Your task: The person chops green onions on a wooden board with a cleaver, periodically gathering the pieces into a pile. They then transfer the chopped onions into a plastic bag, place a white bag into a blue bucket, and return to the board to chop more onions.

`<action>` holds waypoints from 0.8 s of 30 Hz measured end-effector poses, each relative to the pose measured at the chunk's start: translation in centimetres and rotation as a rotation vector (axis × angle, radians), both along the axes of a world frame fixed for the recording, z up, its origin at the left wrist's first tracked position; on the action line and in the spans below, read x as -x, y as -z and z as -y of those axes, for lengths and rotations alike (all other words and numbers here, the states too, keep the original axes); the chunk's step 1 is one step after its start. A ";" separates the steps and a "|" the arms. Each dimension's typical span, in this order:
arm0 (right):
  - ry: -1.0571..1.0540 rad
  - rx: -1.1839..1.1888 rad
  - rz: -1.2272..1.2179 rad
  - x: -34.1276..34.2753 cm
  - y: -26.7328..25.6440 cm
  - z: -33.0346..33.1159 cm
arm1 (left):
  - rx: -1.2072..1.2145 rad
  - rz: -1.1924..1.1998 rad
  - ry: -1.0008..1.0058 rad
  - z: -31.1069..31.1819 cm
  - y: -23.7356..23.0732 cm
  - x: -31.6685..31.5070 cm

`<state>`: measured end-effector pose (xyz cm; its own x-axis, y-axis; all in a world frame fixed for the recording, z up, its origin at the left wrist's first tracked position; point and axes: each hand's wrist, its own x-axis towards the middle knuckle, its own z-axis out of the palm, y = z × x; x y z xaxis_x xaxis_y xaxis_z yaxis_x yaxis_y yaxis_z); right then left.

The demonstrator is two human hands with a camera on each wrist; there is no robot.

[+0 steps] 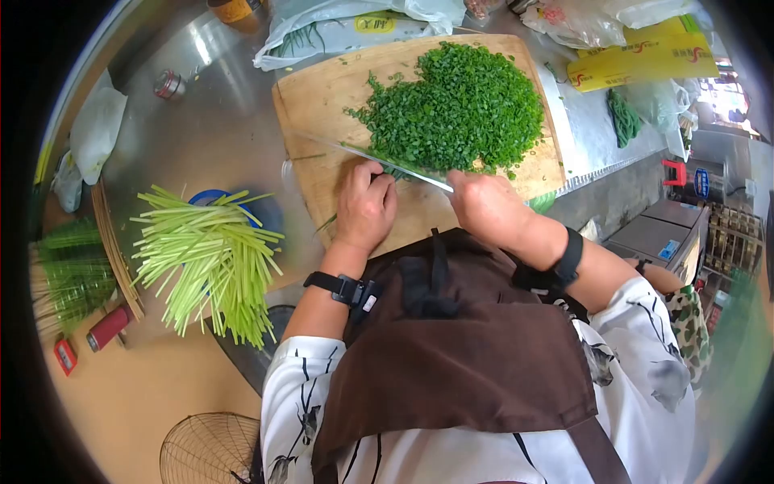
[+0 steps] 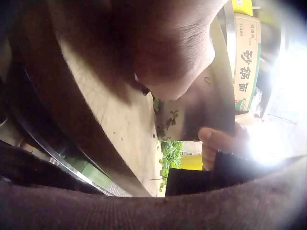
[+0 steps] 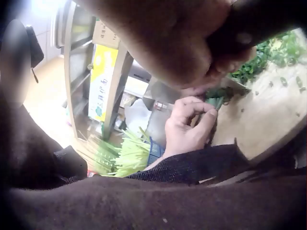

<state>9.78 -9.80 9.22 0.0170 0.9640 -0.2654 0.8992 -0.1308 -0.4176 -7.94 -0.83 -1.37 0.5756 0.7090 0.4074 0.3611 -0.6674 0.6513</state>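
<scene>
Green, finely chopped greens (image 1: pixel 463 109) are lying in a broad heap on a pale wooden cutting board (image 1: pixel 316 97), and I am viewing them remotely through the head camera. Along the heap's near edge, a long steel knife with a dark handle (image 1: pixel 423 178) is slanting across the board. The right hand (image 1: pixel 488 206) is gripping that handle, its fingers wrapping round it. The left hand (image 1: pixel 367 206) is pinching a small bunch of dark-green stalks (image 3: pixel 216 101) just beside the blade, its fingers bending inward. Farther left, I am seeing long pale-green stalks (image 1: pixel 205 262) spilling over a blue plastic basket (image 1: pixel 208 195) near the shiny metal worktop (image 1: pixel 201 137). Beyond the board, a whitish plastic bag (image 1: pixel 347 39) is lying.
</scene>
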 end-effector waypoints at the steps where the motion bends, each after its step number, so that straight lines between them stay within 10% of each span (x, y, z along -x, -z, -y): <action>1: -0.002 0.016 0.010 -0.3 -1.1 0.5 | 0.001 0.008 0.003 -0.1 0.1 0.0; 24: 0.008 0.079 0.057 1.2 0.7 0.2 | -0.092 -0.020 0.005 -0.1 0.2 0.8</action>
